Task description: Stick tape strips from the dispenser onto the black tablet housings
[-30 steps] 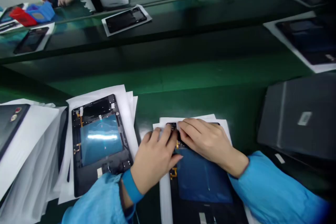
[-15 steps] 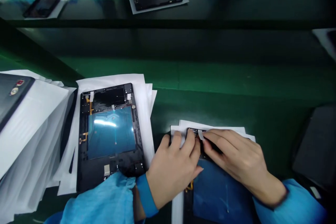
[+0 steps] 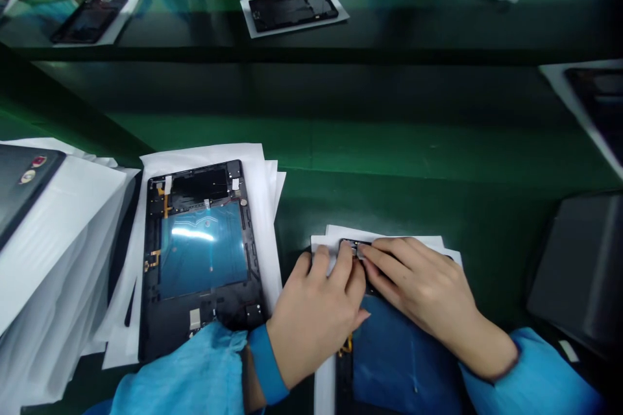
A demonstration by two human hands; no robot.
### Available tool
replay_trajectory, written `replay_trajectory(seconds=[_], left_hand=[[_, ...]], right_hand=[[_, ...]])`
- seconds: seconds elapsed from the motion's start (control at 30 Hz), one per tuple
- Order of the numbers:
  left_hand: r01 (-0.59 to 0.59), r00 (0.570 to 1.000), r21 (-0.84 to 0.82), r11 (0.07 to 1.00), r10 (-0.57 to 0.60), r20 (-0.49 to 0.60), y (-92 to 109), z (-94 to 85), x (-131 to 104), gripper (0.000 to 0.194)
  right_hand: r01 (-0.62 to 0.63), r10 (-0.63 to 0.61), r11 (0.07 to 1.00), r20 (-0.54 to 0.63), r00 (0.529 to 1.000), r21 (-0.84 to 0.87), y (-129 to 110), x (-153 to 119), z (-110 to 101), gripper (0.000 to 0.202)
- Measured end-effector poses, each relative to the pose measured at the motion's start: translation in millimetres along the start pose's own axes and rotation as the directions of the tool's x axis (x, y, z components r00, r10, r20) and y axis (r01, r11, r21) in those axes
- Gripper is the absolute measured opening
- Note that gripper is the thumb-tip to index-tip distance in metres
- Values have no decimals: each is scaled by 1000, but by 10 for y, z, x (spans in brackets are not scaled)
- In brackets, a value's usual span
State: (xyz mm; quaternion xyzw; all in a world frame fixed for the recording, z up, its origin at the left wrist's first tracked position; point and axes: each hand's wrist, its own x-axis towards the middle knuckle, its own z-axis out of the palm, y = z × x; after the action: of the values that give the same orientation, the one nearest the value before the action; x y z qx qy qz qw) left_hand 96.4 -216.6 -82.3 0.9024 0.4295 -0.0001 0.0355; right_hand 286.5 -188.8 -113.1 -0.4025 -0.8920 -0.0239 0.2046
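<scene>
An opened tablet (image 3: 394, 363) with a blue panel lies on white sheets (image 3: 325, 382) near the table's front edge, partly hidden by my hands. My left hand (image 3: 314, 318) rests flat on its upper left corner, fingers pressing down. My right hand (image 3: 428, 295) lies over the upper edge, fingertips pinching or pressing a small pale piece (image 3: 351, 247) at the top left corner. Whether the piece is held or only pressed is hidden by the fingers. Both arms wear blue sleeves.
A second opened tablet (image 3: 199, 256) lies on a paper stack (image 3: 257, 162) to the left. Further left is a pile of white sheets (image 3: 53, 233) with a dark device. A dark grey box (image 3: 579, 272) stands right. More tablets (image 3: 292, 8) lie on the far green belt.
The view shifted slightly. My right fingertips slid left along the tablet's top edge toward the corner, meeting my left fingers. The left hand stayed on the tablet.
</scene>
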Motion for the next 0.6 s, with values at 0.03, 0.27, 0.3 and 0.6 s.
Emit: replay_trajectory(seconds=[0.03, 0.27, 0.3, 0.6], left_hand=[[2, 1000, -5, 1000, -2, -3, 1, -2, 3, 57], [43, 999, -26, 999, -42, 31, -14, -40, 35, 67], [48, 998, -22, 999, -47, 43, -10, -51, 36, 69], [62, 996, 89, 994, -67, 59, 57, -69, 23, 72]], right_hand=[[4, -4, 1000, 16, 1000, -10, -5, 7, -13, 14], [16, -1, 995, 153, 988, -102, -110, 47, -114, 20], [18, 3, 992, 168, 986, -121, -123, 46, -121, 21], [79, -67, 991, -116, 991, 106, -233, -663, -243, 30]])
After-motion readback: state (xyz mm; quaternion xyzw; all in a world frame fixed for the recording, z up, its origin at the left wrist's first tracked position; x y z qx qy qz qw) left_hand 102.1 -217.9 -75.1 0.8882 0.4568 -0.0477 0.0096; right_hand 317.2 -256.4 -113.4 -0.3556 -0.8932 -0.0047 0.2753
